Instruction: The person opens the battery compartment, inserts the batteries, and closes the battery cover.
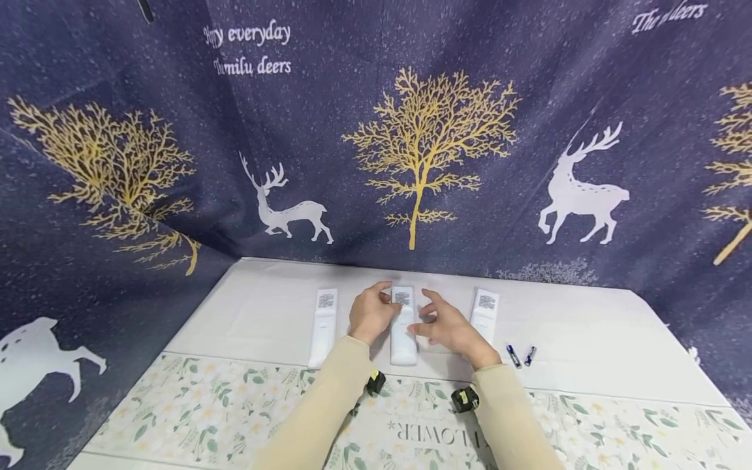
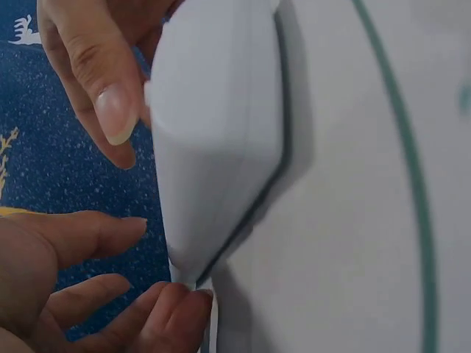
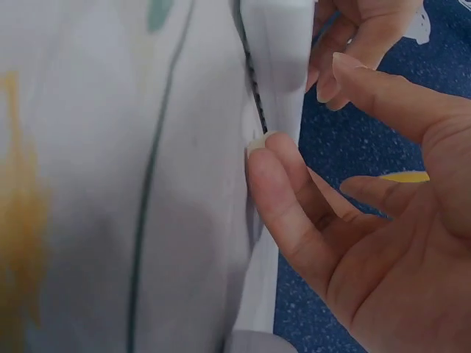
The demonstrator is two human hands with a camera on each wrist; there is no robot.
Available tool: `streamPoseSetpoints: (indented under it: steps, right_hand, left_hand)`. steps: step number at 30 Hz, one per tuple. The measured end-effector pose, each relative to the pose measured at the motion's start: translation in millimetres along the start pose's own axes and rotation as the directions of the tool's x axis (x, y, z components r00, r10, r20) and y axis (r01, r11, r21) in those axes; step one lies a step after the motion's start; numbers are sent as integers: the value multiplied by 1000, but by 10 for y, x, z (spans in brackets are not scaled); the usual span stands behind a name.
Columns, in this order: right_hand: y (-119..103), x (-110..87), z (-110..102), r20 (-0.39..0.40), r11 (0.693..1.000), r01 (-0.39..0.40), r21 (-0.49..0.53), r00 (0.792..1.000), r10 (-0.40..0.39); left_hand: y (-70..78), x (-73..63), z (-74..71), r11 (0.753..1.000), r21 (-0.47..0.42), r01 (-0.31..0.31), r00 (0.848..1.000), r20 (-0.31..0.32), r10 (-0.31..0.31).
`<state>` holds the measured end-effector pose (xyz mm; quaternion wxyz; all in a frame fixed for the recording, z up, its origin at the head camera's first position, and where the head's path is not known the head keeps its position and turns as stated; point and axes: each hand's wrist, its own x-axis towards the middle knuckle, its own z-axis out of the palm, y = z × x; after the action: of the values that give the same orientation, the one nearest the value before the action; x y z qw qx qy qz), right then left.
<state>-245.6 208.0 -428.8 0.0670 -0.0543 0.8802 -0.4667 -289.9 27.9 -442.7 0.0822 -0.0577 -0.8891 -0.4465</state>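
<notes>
A white remote control (image 1: 403,343) lies back up on the table between both hands, a printed label at its far end. My left hand (image 1: 371,313) is at its left side, the thumb reaching over the back near the label. In the left wrist view, the left fingertips (image 2: 184,305) meet the remote's lower edge and the thumb stands apart from its back. On the other side is my right hand (image 1: 446,326), thumb and fingers spread. Its fingertips (image 3: 272,165) are right at the remote's edge in the right wrist view, with the thumb raised.
A second white remote (image 1: 323,333) lies to the left, a third (image 1: 485,310) to the right, partly behind the right hand. Two small batteries (image 1: 514,356) lie farther right. A floral cloth (image 1: 211,411) covers the near table; a dark printed curtain (image 1: 376,215) hangs behind.
</notes>
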Motion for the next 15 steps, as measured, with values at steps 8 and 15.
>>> streamPoseSetpoints:
  steps: [8,15]
  right_hand:
    - [-1,-50,-158,-4,1000,8,-23,1000,-8]
    - [26,-122,-276,-18,999,-23,-24,1000,22]
  left_hand:
    - [156,-9,4,999,-35,-11,1000,-16,11]
    - [277,-14,13,992,-124,3,998,61,5]
